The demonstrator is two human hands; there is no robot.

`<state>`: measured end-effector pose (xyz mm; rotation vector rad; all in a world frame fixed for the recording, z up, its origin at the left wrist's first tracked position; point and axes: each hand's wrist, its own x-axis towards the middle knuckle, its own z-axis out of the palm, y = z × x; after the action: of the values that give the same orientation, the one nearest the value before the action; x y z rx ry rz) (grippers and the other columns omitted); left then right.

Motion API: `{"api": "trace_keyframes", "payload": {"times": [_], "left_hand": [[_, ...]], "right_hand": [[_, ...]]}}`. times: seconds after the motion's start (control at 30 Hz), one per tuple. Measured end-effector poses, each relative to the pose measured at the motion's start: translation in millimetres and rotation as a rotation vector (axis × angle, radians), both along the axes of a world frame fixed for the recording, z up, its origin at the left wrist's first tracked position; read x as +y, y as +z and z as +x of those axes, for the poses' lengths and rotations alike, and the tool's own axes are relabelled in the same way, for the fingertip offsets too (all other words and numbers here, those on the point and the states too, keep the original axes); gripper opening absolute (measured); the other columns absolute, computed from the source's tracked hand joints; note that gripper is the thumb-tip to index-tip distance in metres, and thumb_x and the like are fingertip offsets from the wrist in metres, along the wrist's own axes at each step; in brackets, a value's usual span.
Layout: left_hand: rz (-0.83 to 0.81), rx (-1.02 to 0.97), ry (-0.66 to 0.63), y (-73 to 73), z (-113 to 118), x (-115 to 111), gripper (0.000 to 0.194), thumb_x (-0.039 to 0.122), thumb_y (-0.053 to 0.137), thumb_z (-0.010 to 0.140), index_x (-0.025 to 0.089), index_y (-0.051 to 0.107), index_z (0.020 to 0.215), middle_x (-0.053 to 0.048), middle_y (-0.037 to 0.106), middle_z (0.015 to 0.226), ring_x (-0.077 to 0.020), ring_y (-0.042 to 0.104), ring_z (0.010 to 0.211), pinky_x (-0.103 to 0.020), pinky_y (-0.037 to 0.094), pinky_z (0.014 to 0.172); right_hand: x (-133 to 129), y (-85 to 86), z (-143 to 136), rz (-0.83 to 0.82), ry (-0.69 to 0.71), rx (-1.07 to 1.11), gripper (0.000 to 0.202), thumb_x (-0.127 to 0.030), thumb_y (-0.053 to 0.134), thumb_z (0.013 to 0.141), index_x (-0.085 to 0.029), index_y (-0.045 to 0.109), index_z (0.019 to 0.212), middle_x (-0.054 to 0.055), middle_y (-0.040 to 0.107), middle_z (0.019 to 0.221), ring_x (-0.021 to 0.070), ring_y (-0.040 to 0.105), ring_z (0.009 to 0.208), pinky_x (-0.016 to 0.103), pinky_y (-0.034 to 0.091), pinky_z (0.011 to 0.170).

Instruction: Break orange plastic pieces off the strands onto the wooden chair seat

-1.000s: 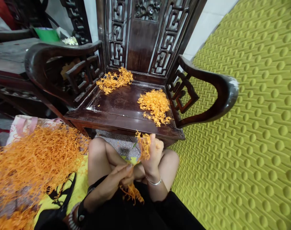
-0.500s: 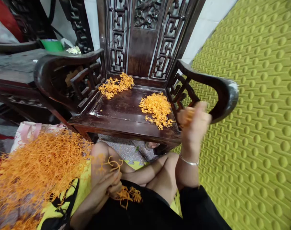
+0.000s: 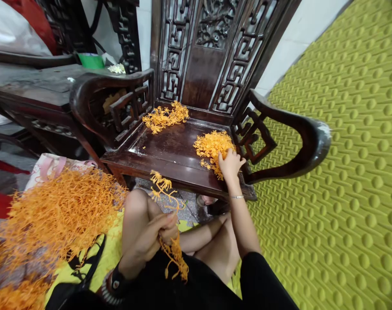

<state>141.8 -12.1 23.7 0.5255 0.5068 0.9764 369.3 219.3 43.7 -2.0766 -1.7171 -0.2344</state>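
My left hand (image 3: 159, 234) is closed around several thin orange plastic sprigs. One branching sprig (image 3: 165, 189) sticks up above the fist, and a bunch (image 3: 176, 258) hangs below it over my lap. On the dark wooden chair seat, my right hand (image 3: 231, 164) rests at the near right side of a heap of small orange pieces (image 3: 212, 144), fingers spread. Whatever lies under its palm is hidden. A second, looser cluster of orange sprigs (image 3: 166, 116) sits at the back left of the seat (image 3: 163, 153).
A big mound of orange sprigs (image 3: 66, 211) lies at my left, against a white and pink bag (image 3: 49, 165). The chair's curved right armrest (image 3: 299, 125) stands beside my right hand. A green container (image 3: 91, 60) is on the side table. Yellow bumpy matting (image 3: 328, 206) covers the right.
My right hand has moved from a raised fist with orange pieces in it down onto the right heap, its fingers now spread. My left hand has risen slightly, still gripping sprigs.
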Motion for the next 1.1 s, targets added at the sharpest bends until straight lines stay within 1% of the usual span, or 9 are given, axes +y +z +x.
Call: {"api": "trace_keyframes", "payload": {"times": [0.1,0.27,0.37,0.53,0.6,0.7,0.8,0.93,1.1], "left_hand": [[-0.017,0.036,-0.04,-1.4,-2.0,0.5,0.05,0.045,0.063,0.081,0.02,0.027,0.056,0.01,0.014,0.046,-0.0055,0.011,0.044,-0.023,0.013,0.045],[-0.008,0.026,-0.135,-10.7,-4.6,5.0,0.047,0.042,0.059,0.085,0.02,0.028,0.057,0.01,0.015,0.046,-0.0052,0.012,0.042,-0.022,0.013,0.045],[-0.008,0.009,-0.195,-16.2,-4.4,8.9,0.047,0.042,0.059,0.085,0.019,0.029,0.057,0.01,0.015,0.045,-0.0048,0.011,0.041,-0.022,0.012,0.043],[-0.11,-0.061,-0.329,-25.4,-1.0,13.3,0.048,0.044,0.062,0.083,0.019,0.029,0.058,0.011,0.016,0.044,-0.0042,0.009,0.04,-0.02,0.01,0.041],[-0.172,-0.105,-0.342,-29.3,0.2,13.1,0.049,0.044,0.066,0.08,0.019,0.029,0.059,0.011,0.015,0.044,-0.0038,0.009,0.04,-0.019,0.008,0.04],[-0.228,-0.126,-0.325,-33.9,-0.1,10.7,0.052,0.042,0.069,0.078,0.019,0.026,0.059,0.012,0.016,0.045,-0.0031,0.008,0.039,-0.019,0.007,0.039],[-0.251,-0.122,-0.324,-35.2,-3.0,7.4,0.055,0.044,0.07,0.077,0.019,0.025,0.058,0.012,0.015,0.044,-0.0029,0.008,0.039,-0.018,0.008,0.039],[-0.222,-0.097,-0.289,-29.8,-5.0,1.5,0.058,0.049,0.071,0.075,0.019,0.024,0.058,0.012,0.014,0.043,-0.0031,0.007,0.039,-0.019,0.007,0.04],[-0.091,0.05,-0.205,-13.8,-0.4,-11.9,0.055,0.056,0.063,0.08,0.02,0.028,0.058,0.01,0.015,0.044,-0.0043,0.012,0.042,-0.022,0.01,0.044]], "right_hand": [[-7.1,-5.2,0.0,0.04,0.013,0.068,0.051,-0.037,0.053,0.085,-0.01,0.049,0.129,0.021,0.057,0.121,0.0342,0.047,0.113,0.061,0.021,0.101],[-25.8,-5.9,-5.6,0.279,0.144,0.177,0.035,-0.041,0.044,0.09,-0.012,0.06,0.104,0.015,0.062,0.109,0.0285,0.05,0.11,0.059,0.011,0.111],[-50.2,-5.0,-24.9,0.302,0.367,0.56,0.038,-0.051,0.045,0.089,-0.016,0.061,0.091,0.011,0.064,0.1,0.0249,0.056,0.103,0.049,0.026,0.11],[-111.6,-11.4,-77.1,-0.559,1.14,1.492,0.081,-0.085,0.035,0.074,-0.022,0.051,0.123,0.013,0.059,0.121,0.0242,0.06,0.105,0.042,0.049,0.09],[-129.3,-12.9,-93.4,-0.809,1.272,1.671,0.09,-0.086,0.045,0.068,-0.024,0.042,0.133,0.015,0.053,0.129,0.0239,0.063,0.097,0.038,0.054,0.074],[-138.9,-11.3,-109.0,-0.809,1.206,1.757,0.069,-0.059,0.068,0.074,-0.026,0.045,0.13,0.01,0.06,0.119,0.0116,0.058,0.066,0.019,0.039,0.043],[-135.4,-7.3,-117.1,-0.72,1.093,1.831,0.038,-0.051,0.064,0.081,-0.019,0.061,0.1,0.001,0.061,0.072,0.0044,0.036,0.045,0.016,0.021,0.036],[-131.1,4.0,-117.0,-0.49,0.931,1.99,0.059,-0.063,0.056,0.082,-0.018,0.039,0.048,-0.008,0.025,0.038,0.0043,0.021,0.035,0.017,0.017,0.034],[-143.1,30.9,-106.7,-0.091,0.885,2.022,0.073,-0.063,0.044,0.088,-0.018,0.021,0.036,-0.006,0.015,0.03,0.0036,0.02,0.028,0.019,0.02,0.035]]}}
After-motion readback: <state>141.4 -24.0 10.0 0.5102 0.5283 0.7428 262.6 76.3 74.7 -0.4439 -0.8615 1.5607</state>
